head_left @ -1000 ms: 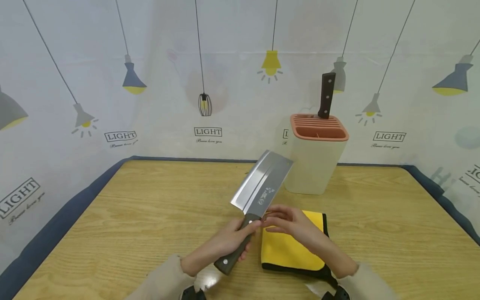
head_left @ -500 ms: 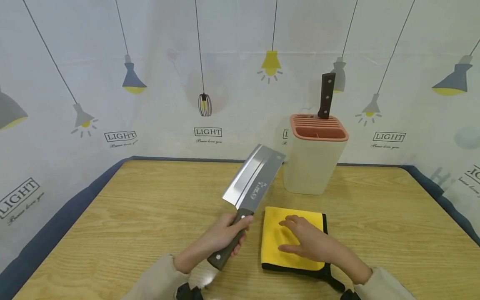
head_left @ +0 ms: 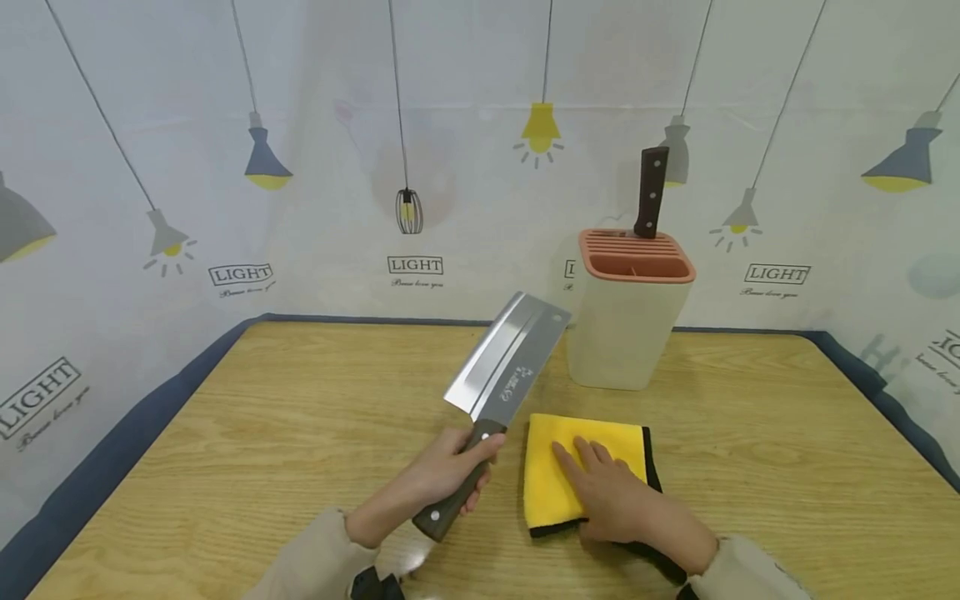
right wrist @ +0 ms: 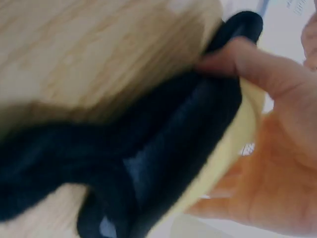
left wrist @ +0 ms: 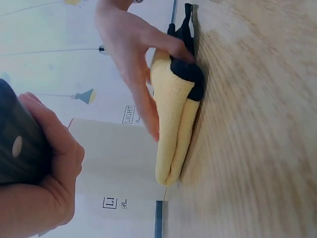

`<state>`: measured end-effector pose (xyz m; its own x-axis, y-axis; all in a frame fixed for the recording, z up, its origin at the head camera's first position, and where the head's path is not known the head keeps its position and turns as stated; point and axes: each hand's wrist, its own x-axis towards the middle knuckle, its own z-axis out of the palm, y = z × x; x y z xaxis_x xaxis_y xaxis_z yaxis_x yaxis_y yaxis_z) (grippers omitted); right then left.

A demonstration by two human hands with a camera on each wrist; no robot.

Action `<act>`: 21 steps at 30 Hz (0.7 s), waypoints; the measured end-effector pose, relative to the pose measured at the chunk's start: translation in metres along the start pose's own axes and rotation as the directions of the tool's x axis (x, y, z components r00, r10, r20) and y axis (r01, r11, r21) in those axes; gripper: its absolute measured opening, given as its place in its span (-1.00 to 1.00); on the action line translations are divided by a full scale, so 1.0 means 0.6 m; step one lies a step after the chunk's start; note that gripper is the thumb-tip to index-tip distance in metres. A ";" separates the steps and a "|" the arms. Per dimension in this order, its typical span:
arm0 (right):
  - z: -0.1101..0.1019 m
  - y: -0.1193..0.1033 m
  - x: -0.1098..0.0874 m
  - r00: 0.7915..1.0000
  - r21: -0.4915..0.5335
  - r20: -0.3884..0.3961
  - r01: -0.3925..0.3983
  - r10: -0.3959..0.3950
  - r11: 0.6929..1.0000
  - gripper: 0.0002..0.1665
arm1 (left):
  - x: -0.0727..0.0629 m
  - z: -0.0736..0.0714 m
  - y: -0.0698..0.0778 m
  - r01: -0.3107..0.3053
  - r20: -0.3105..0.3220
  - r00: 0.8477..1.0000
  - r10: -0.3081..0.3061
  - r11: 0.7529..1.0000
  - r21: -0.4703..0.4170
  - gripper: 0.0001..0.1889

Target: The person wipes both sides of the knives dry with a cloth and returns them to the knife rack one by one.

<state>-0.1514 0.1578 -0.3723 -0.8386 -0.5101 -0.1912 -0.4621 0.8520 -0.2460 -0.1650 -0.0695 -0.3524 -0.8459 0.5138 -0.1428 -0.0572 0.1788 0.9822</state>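
Observation:
My left hand (head_left: 447, 473) grips the dark handle of a cleaver (head_left: 517, 354), whose broad steel blade points up and away to the right above the table. A folded yellow cloth (head_left: 551, 467) with black edging lies on the table to the right of it. My right hand (head_left: 617, 493) is on this cloth, fingers spread over its top. In the left wrist view, the thumb of the right hand (left wrist: 131, 54) hooks the black edge, pinching the cloth (left wrist: 173, 114). The right wrist view, blurred, shows the thumb against the cloth's black border (right wrist: 173, 129).
Behind the cloth stands a cream knife block (head_left: 622, 333) with an orange slotted top. A dark-handled knife (head_left: 652, 193) stands upright in one slot. The wooden table (head_left: 300, 400) ends at a curtain (head_left: 480, 167) printed with lamps.
My right hand has left the cleaver's side and come down onto the yellow cloth, taking hold of its near edge. The cleaver, in my left hand, has shifted slightly left.

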 end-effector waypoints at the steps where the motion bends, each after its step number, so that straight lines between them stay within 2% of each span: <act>1: 0.003 -0.002 0.003 0.999 -0.035 -0.031 0.009 -0.010 0.999 0.05 | 0.000 0.000 0.000 0.001 -0.001 1.000 -0.001 1.000 -0.003 -0.57; 4: 0.011 -0.006 0.013 0.988 -0.187 -0.145 0.026 -0.054 0.982 0.01 | 0.000 0.000 -0.001 0.003 -0.002 1.000 -0.003 1.000 -0.009 -0.58; 6: 0.015 -0.006 0.020 0.975 -0.293 -0.208 0.015 -0.079 0.956 -0.06 | 0.000 0.000 -0.002 0.004 -0.002 1.000 -0.004 1.000 -0.009 -0.59; 9: 0.015 -0.004 0.030 0.954 -0.362 -0.282 -0.007 -0.102 0.932 -0.22 | 0.000 0.000 -0.002 0.003 0.000 1.000 -0.003 1.000 -0.007 -0.58; 11: 0.012 -0.001 0.035 0.945 -0.356 -0.309 -0.010 -0.107 0.934 -0.32 | 0.000 0.000 -0.002 0.004 0.002 1.000 -0.004 1.000 -0.010 -0.58; 13: 0.010 0.003 0.039 0.941 -0.310 -0.320 0.005 -0.109 0.951 -0.39 | 0.000 -0.001 -0.002 0.003 0.003 1.000 -0.003 1.000 -0.012 -0.57; 21: 0.005 0.015 0.049 0.952 -0.157 -0.295 0.033 -0.079 0.987 -0.46 | -0.001 -0.002 -0.001 0.009 -0.004 1.000 -0.009 1.000 -0.013 -0.60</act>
<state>-0.1794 0.1497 -0.3831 -0.8472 -0.5180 0.1181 -0.5292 0.8425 -0.1004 -0.1648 -0.0708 -0.3526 -0.8473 0.5092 -0.1509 -0.0715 0.1720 0.9825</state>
